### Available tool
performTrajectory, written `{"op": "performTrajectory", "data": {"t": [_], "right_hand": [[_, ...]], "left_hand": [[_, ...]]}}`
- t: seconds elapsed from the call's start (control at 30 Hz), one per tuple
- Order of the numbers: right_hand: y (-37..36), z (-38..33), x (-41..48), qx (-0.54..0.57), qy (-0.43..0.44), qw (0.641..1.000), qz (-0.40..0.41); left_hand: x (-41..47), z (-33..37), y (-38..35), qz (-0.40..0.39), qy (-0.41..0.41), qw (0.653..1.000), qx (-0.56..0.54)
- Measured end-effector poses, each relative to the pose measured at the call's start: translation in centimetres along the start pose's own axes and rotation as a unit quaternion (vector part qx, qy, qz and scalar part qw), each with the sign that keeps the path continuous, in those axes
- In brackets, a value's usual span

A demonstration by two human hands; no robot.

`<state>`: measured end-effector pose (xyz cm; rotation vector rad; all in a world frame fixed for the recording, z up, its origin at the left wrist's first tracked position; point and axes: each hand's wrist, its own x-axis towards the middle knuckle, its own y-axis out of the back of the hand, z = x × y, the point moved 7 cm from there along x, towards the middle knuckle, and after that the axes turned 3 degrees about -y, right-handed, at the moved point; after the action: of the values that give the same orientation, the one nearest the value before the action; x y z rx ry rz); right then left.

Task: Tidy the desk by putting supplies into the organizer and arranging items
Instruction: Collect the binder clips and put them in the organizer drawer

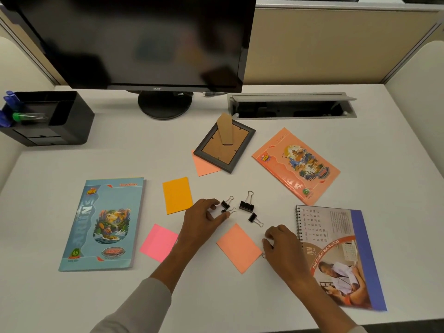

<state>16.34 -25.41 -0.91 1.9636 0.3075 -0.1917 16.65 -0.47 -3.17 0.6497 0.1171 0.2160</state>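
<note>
White counter (134, 145) in a cubicle, beige partition panels behind. Upper centre: dark monitor (144, 44) on a round stand, with an open cable hatch (292, 106) set into the counter to its right. Upper left: black organizer (60, 121), blue pens (10, 99) and a green-capped item (18, 116) at its left end. Centre: photo frame (224, 147), face down, backing stand uppermost, overlapping a salmon sticky note (204, 167). Right of centre: orange notebook (296, 165), lying angled. Lower right: spiral calendar (336, 255), flat. Left: blue notebook (103, 224), flat. Loose notes: amber note (177, 195) beside the blue notebook, pink note (158, 242) below it, second salmon note (239, 248) lower centre. Middle cluster: large binder clip (247, 204), lone small clip (254, 218) just below it, two small binder clips (225, 204) just left of it. Left hand (201, 222), lower centre, thumb and forefinger curved round the two small binder clips, pinching them. Right hand (281, 243), between the second salmon note and the calendar, fingers curled inward, a wire loop (263, 255) showing beneath; hold on anything: cannot tell.
</note>
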Motion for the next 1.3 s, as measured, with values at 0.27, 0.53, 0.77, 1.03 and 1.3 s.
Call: {"op": "performTrajectory", "data": {"t": [0.27, 0.53, 0.77, 1.03, 1.3], "right_hand": [[1.2, -2.7, 2.2, 0.072, 0.049, 0.995, 0.040], [0.4, -8.7, 4.8, 0.096, 0.190, 0.976, 0.048], [-1.8, -10.5, 5.4, 0.002, 0.260, 0.965, 0.032], [0.0, -8.3, 5.9, 0.047, 0.215, 0.975, 0.039], [-0.5, -3.5, 5.0, 0.054, 0.043, 0.998, 0.010]], "left_hand": [[-0.5, -0.6, 0.2, 0.040, 0.018, 0.998, -0.041], [-1.1, -0.4, -0.2, 0.044, -0.006, 0.999, -0.015], [-1.1, -0.4, -0.4, 0.035, -0.017, 0.999, -0.016], [-0.4, 0.0, -0.6, -0.028, -0.014, 0.999, -0.015], [0.8, 1.4, -1.8, -0.113, -0.023, 0.991, 0.074]]}}
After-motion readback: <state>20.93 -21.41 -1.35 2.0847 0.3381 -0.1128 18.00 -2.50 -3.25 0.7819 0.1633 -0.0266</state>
